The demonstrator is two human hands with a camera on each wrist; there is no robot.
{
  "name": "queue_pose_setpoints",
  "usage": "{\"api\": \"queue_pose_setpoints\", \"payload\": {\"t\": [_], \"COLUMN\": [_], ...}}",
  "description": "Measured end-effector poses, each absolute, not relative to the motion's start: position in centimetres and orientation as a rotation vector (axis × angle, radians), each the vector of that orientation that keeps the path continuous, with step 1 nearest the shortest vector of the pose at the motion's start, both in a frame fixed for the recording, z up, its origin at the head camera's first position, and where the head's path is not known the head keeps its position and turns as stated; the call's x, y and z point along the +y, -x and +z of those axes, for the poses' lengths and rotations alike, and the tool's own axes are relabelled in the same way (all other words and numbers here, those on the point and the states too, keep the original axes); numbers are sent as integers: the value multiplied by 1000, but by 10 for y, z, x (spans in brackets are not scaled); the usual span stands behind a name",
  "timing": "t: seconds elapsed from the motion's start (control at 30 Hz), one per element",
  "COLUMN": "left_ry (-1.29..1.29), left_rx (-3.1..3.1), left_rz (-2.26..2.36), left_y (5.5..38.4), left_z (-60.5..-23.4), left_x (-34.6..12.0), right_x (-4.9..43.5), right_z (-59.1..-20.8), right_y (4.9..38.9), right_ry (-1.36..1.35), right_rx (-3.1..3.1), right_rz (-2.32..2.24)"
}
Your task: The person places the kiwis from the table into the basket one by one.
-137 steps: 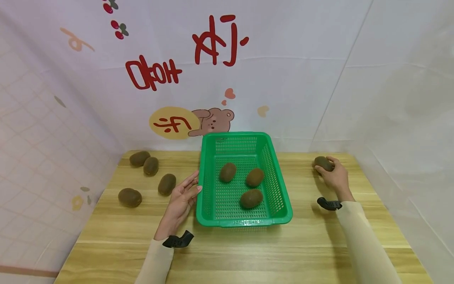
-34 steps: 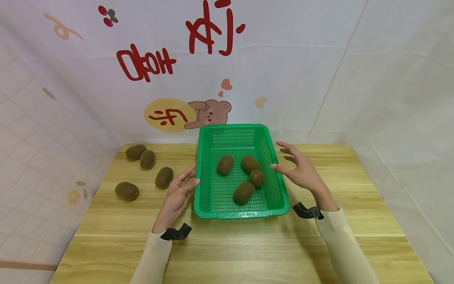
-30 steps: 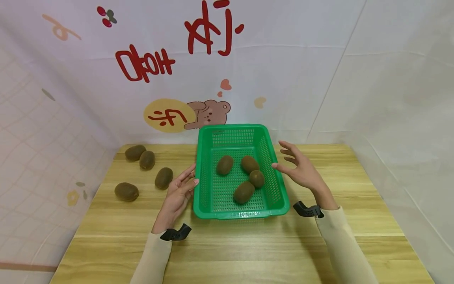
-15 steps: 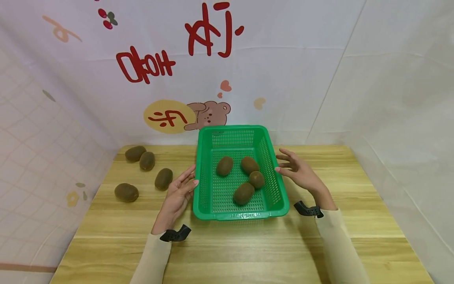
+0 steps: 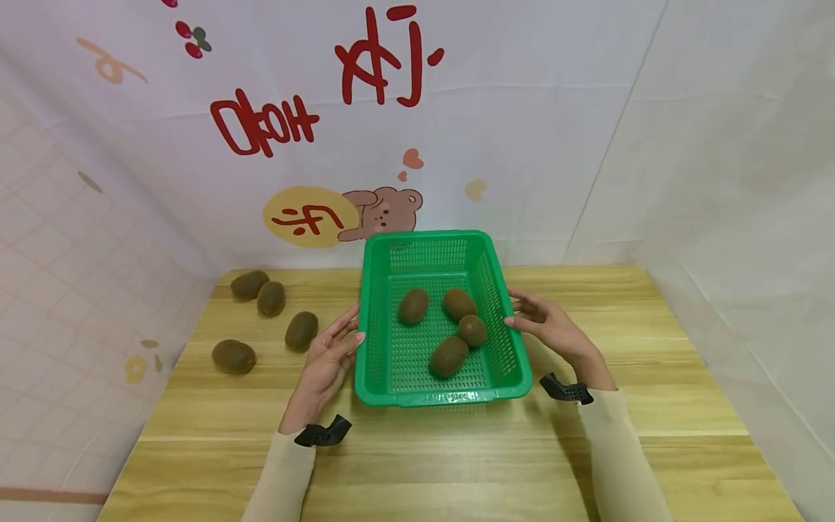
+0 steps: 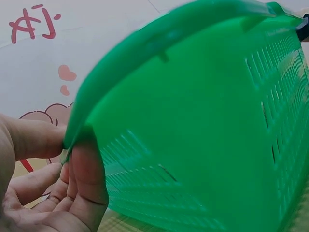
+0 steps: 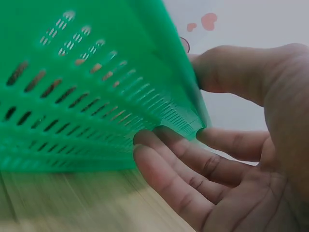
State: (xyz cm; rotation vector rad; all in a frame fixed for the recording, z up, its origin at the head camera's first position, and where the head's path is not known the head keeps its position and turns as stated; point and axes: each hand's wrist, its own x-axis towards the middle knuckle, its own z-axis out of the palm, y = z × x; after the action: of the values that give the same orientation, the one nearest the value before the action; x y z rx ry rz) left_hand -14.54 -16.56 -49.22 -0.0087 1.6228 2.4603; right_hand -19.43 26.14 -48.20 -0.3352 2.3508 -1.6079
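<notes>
In the head view, a green plastic basket (image 5: 443,397) with slotted walls stands mid-table, several brown kiwifruit (image 5: 414,306) inside it. My left hand (image 5: 326,362) pinches its left rim; the left wrist view has the thumb (image 6: 38,139) at the rim's edge and the fingers (image 6: 89,169) beneath it. On the opposite side my right hand (image 5: 551,326) holds the right rim. Its thumb (image 7: 231,70) lies on the rim in the right wrist view, with the fingers (image 7: 169,183) bent under it against the slotted wall.
Several more kiwifruit (image 5: 301,331) lie on the wooden table (image 5: 417,464) left of the basket. A white printed cloth (image 5: 522,130) hangs behind, close to the basket's far end, and pale cloth also flanks both sides of the table.
Earlier my right hand held a kiwifruit at the table's right; that fruit is now in the basket. The right hand has since closed from beside the basket onto its right rim.
</notes>
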Motion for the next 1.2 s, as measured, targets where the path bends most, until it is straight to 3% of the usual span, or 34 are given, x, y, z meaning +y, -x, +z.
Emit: {"api": "queue_pose_setpoints", "payload": {"t": [0.73, 1.2], "left_ry": [64, -107], "left_rx": [2016, 2316], "left_rz": [2225, 2130], "left_y": [143, 143], "left_z": [-486, -477], "left_x": [-170, -179], "right_x": [265, 265], "right_z": [-476, -479], "right_y": [191, 190], "right_ry": [357, 338], "right_rx": [2182, 2190], "right_rz": [-1773, -1773]}}
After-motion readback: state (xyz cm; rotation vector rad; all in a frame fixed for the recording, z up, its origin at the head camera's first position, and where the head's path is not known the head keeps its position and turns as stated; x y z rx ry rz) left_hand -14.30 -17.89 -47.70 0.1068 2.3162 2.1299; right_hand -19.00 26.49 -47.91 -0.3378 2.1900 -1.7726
